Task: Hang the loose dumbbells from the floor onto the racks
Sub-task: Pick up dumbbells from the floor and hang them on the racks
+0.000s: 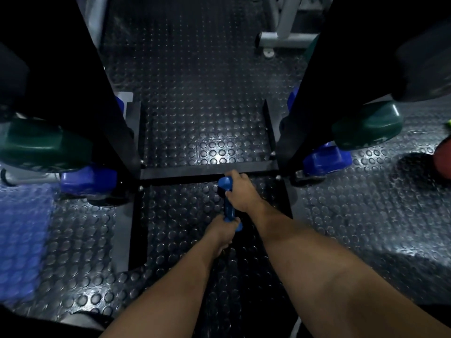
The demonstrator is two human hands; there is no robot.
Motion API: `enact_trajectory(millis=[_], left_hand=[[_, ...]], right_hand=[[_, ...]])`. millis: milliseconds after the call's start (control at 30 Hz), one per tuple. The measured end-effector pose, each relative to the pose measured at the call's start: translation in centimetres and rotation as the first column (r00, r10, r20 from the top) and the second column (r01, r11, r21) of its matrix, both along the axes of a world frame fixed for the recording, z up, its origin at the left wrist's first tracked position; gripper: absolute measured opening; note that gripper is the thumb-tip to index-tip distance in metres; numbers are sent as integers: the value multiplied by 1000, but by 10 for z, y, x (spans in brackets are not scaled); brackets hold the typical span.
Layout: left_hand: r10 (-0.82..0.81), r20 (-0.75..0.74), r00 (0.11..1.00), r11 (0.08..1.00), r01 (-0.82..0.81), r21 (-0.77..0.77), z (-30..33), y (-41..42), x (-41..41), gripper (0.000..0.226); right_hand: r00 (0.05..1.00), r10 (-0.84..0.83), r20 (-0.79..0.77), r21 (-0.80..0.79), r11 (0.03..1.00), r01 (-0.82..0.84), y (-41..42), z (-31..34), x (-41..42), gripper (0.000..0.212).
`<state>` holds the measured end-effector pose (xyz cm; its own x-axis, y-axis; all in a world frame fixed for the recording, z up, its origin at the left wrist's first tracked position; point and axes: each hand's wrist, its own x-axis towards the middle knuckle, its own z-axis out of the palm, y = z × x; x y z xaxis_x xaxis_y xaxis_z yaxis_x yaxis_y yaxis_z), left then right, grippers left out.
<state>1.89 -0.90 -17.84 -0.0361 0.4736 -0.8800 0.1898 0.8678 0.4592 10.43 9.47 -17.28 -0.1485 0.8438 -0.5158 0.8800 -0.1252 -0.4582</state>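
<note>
A small blue dumbbell (229, 203) lies lengthwise low over the studded floor, just in front of the rack's black base crossbar (207, 170). My left hand (219, 231) grips its near head and my right hand (240, 189) grips its far head. Two black rack uprights rise on either side, the left upright (97, 93) and the right upright (314, 69). Green dumbbells (368, 125) and blue dumbbells (325, 159) hang on the right side, and a green dumbbell (46, 145) and a blue dumbbell (89, 179) on the left side.
The black base frame (138, 228) runs along the floor toward me on the left. A white machine foot (283, 37) stands at the back right. A red ball (443, 159) lies at the right edge. A blue mat (22, 240) covers the floor at left.
</note>
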Motion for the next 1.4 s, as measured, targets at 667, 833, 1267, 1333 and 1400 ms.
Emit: enact_trajectory(millis=[667, 833, 1267, 1333, 1400], left_hand=[[-264, -647, 716, 885, 447, 134, 77, 20, -59, 55], [-171, -661, 731, 857, 442, 267, 138, 21, -71, 87], [66, -721, 690, 740, 451, 499, 292, 1, -81, 41], [101, -723, 683, 705, 464, 537, 315, -4, -79, 42], [133, -712, 689, 675, 463, 575, 336, -8, -78, 44]], right_hand=[[792, -560, -245, -136, 828, 543, -39, 57, 8, 27], [762, -530, -373, -52, 832, 553, -46, 117, 2, 30], [795, -377, -474, 127, 865, 486, -76, 278, 11, 41], [789, -366, -493, 152, 857, 492, -81, 300, 14, 53], [777, -364, -513, 155, 852, 501, -86, 322, 17, 62]])
